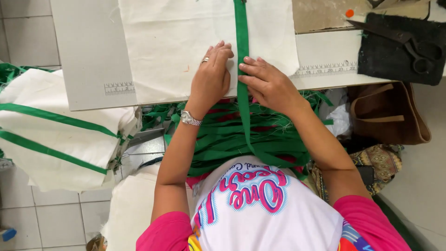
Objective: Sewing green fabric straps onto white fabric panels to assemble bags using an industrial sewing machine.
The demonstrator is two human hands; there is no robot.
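A cream cloth panel (176, 42) lies flat on the grey work table (88, 56). A long green strap (241, 28) runs down its middle and off the table's near edge into my lap. My left hand (213, 76), with a ring and a wristwatch, lies flat on the cloth just left of the strap, fingers together. My right hand (267, 83) presses on the strap from the right, fingertips touching it at the cloth's lower edge.
A heap of green straps (218, 139) fills my lap. A stack of cream panels with green straps (60, 135) sits at the left. Black scissors (409, 42) rest on a dark pad (385, 60) at the right. Brown bag (390, 114) below it.
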